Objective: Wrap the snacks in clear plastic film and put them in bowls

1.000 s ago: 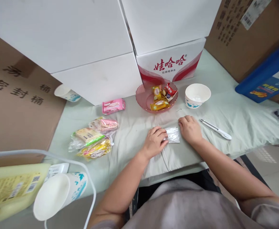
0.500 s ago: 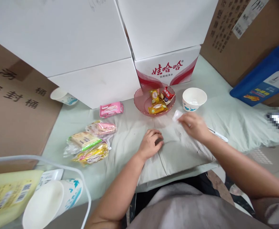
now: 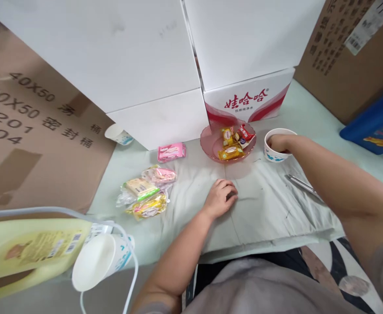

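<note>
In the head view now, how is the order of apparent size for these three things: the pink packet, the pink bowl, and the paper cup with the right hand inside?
Largest to smallest:
1. Pink bowl
2. Paper cup, partly covered by the right hand
3. Pink packet

The paper bowl (image 3: 275, 157) is hiding the fingertips of the right hand (image 3: 278, 142).
Its wall is concealing whether they are holding anything. The right forearm (image 3: 337, 185) is covering the near end of the cutter (image 3: 302, 185). The right edge is cutting off the blue bottle (image 3: 374, 125), the left edge the yellow jug (image 3: 37, 250). Fine print on the snacks (image 3: 142, 187) is proving unreadable.
</note>
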